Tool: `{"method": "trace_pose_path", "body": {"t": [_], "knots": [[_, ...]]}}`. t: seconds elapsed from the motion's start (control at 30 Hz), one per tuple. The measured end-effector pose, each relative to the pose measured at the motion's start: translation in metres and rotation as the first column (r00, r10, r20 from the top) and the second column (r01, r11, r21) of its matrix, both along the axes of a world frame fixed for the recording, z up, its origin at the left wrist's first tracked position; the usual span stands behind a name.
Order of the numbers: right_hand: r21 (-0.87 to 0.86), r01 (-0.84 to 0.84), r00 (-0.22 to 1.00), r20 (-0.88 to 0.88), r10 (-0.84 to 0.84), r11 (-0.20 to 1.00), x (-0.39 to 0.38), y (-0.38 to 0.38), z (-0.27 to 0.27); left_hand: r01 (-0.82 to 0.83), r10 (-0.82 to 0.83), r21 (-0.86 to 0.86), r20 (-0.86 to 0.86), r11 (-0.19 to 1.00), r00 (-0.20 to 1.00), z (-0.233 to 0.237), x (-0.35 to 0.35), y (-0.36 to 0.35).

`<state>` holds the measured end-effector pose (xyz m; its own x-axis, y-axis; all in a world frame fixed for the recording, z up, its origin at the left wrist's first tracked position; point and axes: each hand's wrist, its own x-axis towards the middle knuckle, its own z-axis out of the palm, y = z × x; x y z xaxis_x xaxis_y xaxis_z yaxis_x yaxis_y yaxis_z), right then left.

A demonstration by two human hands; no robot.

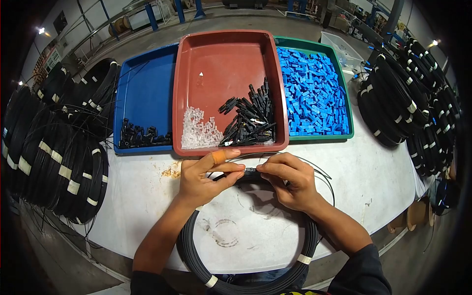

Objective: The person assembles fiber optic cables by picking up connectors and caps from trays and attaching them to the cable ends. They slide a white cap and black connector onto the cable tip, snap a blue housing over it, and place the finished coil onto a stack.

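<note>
Two hands meet at the top of a black cable coil (pixel 295 273), which lies flat on the white table (pixel 373 182) just in front of the person, its near edge overhanging the table's rim. The left hand (pixel 204 177) pinches the top of the coil between thumb and forefinger, the other fingers curled under; the forefinger wears an orange wrap (pixel 218 157). The right hand (pixel 290 182) is closed on the same spot from the other side, fingertips bunched and almost touching the left hand's. What exactly sits between the fingertips is too small to tell (it looks dark, like the cable). A thin loose strand (pixel 314 167) arcs out from behind the right hand.

Just beyond the hands stand three trays side by side. The red tray (pixel 179 98) in the middle holds clear pieces (pixel 199 130) and black connectors (pixel 250 120). The blue tray (pixel 145 88) on the left has a few black parts (pixel 140 136) along its near edge, and the green tray (pixel 344 88) on the right is full of blue pieces (pixel 312 96). Stacked coils lean at the table's left (pixel 54 157) and right (pixel 408 108) ends.
</note>
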<state>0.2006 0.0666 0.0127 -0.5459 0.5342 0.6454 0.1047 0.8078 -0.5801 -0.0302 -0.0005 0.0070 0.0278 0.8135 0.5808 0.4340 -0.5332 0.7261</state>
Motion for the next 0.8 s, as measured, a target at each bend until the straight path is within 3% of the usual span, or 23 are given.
{"method": "trace_pose_path", "body": {"t": [0.1, 0.37, 0.8], "knots": [[0.011, 0.006, 1.0, 0.025, -0.006, 1.0, 0.0, 0.0, -0.001, 0.007, -0.004, 0.032, -0.07, 0.999, 0.998, 0.0, 0.0, 0.001], [0.027, -0.009, 1.0, 0.017, 0.009, 1.0, 0.0, 0.002, -0.001, 0.033, -0.032, -0.009, 0.051, 0.999, 0.998, -0.006, -0.001, 0.001], [0.075, -0.021, 0.999, 0.047, 0.018, 0.997, 0.0, 0.002, -0.001, 0.086, -0.087, 0.031, 0.04, 0.996, 0.995, -0.008, -0.002, 0.003]]}}
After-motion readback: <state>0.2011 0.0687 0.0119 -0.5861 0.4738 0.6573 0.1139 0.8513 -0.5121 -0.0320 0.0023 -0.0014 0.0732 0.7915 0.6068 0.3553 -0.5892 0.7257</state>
